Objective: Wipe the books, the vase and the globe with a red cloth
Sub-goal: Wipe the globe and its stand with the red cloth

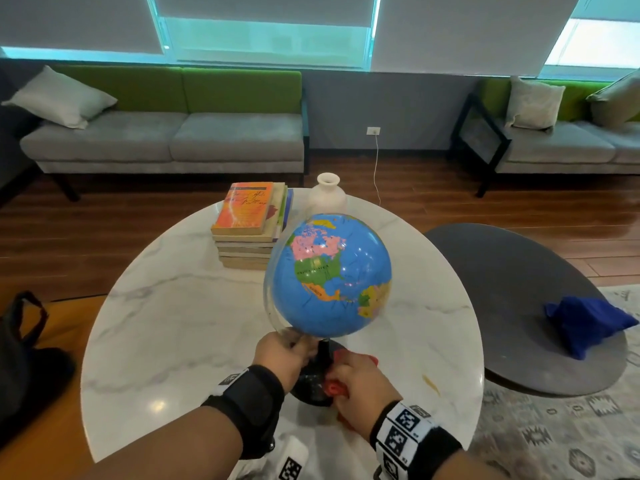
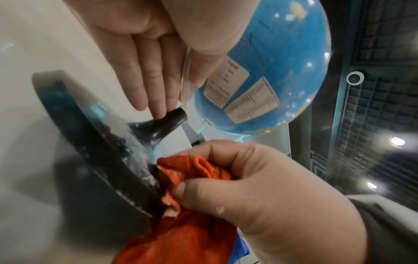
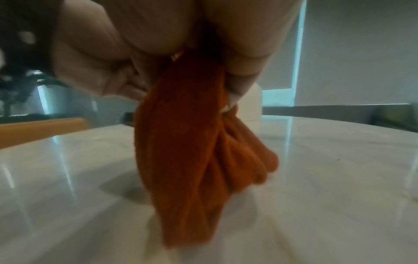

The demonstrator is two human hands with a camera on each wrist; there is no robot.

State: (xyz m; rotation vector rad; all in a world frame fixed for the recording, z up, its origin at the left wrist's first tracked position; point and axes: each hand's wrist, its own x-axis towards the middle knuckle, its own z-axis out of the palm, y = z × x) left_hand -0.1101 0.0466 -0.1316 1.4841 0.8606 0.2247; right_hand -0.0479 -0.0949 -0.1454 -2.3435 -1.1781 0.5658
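A blue globe (image 1: 329, 275) on a black stand (image 1: 311, 386) sits at the near side of the round marble table (image 1: 173, 323). My left hand (image 1: 280, 355) pinches the clear arc under the globe (image 2: 271, 71), thumb on one side and straight fingers (image 2: 156, 85) reaching down to the stem. My right hand (image 1: 360, 389) grips a bunched red cloth (image 2: 181, 235) and holds it against the edge of the black base (image 2: 101, 151). The cloth (image 3: 192, 151) hangs from that fist down to the tabletop. A stack of books (image 1: 247, 226) and a white vase (image 1: 326, 195) stand at the table's far side.
A dark oval low table (image 1: 502, 289) stands to the right with a blue cloth (image 1: 585, 323) on it. Grey and green sofas (image 1: 166, 140) line the far wall. A black bag (image 1: 20, 358) lies on the floor at left, a patterned rug (image 1: 554, 438) at right.
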